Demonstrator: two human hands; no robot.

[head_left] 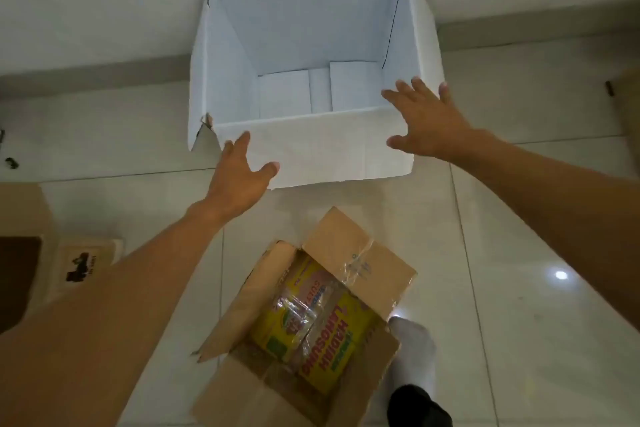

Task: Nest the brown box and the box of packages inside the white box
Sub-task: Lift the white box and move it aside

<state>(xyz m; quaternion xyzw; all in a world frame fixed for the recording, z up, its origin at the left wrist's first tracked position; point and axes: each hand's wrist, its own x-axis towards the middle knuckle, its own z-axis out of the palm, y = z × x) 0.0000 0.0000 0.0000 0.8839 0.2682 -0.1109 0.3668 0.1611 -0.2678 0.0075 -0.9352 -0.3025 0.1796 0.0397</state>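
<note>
Nearest me on the tiled floor point(519, 253) I see the box of packages point(304, 333), flaps open, yellow packs inside, beside a white-socked foot point(414, 350). Beyond it my left hand point(239, 177) and right hand point(429, 121) reach with fingers spread, holding nothing, at the near wall of the white box point(311, 149), which stands open-topped by the wall point(104, 10).

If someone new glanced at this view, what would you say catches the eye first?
The large white box stands open and empty on the tiled floor against the wall, with the left hand and right hand spread open at its near corners. Below, nearer the person, the open brown box of packages shows bright yellow packets inside, beside a white-socked foot.
</note>
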